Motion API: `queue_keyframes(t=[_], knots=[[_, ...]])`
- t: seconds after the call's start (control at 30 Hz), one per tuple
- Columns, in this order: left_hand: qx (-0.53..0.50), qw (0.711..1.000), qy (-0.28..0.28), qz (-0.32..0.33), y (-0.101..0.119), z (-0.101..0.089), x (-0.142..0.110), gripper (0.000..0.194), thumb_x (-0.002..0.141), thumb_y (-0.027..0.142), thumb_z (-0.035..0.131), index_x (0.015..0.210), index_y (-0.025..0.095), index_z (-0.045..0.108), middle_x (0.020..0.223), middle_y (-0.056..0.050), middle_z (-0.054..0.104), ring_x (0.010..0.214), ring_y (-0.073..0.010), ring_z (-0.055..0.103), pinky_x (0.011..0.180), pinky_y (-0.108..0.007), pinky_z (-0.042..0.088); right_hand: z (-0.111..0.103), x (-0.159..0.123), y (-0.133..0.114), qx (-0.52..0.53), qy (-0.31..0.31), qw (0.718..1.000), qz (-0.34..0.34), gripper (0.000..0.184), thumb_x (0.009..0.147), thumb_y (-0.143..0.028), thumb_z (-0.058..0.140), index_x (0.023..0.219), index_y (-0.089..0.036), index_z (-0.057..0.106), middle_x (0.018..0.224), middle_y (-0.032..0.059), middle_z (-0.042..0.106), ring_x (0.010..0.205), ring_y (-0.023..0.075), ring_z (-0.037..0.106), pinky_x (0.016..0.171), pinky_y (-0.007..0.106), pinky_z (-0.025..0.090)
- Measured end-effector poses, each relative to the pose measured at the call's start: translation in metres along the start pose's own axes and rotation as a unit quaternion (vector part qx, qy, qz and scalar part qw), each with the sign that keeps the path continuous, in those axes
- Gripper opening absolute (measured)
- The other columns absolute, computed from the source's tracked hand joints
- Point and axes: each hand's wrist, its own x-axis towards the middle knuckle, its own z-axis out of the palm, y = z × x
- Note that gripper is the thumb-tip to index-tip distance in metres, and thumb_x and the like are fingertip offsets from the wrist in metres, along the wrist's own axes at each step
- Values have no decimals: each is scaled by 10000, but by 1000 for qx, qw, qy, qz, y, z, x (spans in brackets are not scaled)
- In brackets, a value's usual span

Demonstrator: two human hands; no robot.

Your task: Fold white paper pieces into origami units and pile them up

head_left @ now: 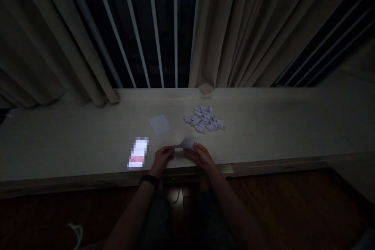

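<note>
Between my two hands a small sheet of white paper (189, 143) is held above the front edge of the pale ledge (263, 133). My left hand (164, 157), with a dark band on its wrist, pinches the paper's left end. On the other side my right hand (202, 155) grips it, thumb on top and fingers below. The sheet looks bent or curled; dim light hides any creases. Just beyond, a flat stack or sheet of square white paper (159, 124) lies at the left. A pile of several folded paper pieces (205, 118) sits to its right.
A lit phone (138, 153), its screen blurred out, lies left of my hands. Long beige curtains (228, 27) hang behind the ledge, with a barred window (152, 31) between them. Below the ledge is a dark wooden floor (278, 203), and a pale cord-like thing (77, 232) shows at lower left.
</note>
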Motion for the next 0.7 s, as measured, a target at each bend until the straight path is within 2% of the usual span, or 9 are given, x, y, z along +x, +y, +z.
queue_keyframes(t=[0.1,0.2,0.27,0.37,0.47,0.6,0.7], knots=[[16,998,-44,-39,9,-2,-4,410,637,337,727,986,130,676,868,-105,699,754,-194,651,684,-305,518,-8,1,-5,-64,-20,998,4,392,634,-502,764,788,-159,653,833,68,685,822,219,644,739,335,511],[28,997,-59,-40,12,-1,-5,317,685,397,680,873,143,702,966,-144,701,858,-233,660,704,-308,524,-19,4,-5,-139,-26,990,21,362,604,-474,776,706,-142,674,683,44,661,674,186,610,626,283,471],[47,997,-55,-36,11,0,-4,329,685,424,693,823,125,703,949,-158,706,827,-226,664,684,-296,518,-23,6,-4,-178,-38,983,27,345,606,-458,768,691,-135,677,639,26,643,615,164,579,582,263,439],[111,992,-58,-28,6,3,0,403,628,411,755,876,97,708,836,-144,719,684,-197,653,621,-292,503,-25,8,-1,-220,-39,975,12,302,591,-411,770,662,-138,663,604,-6,612,570,134,535,557,240,403],[201,976,-75,21,1,6,4,392,575,368,786,870,117,729,766,-103,719,644,-190,631,586,-280,488,-24,13,6,-239,-8,971,-27,275,555,-361,782,700,-161,661,646,-13,621,596,139,539,577,247,412],[257,960,-97,52,0,12,5,359,686,468,665,780,130,740,727,-79,705,630,-192,620,541,-260,461,-23,22,20,-258,39,962,-85,298,520,-327,782,752,-191,656,739,1,642,697,175,569,658,288,451],[290,951,-93,61,-1,16,5,360,659,460,683,782,126,741,697,-69,700,630,-188,615,552,-249,442,-24,27,31,-276,61,952,-113,287,560,-348,752,775,-195,640,747,2,624,728,181,564,685,296,459]])
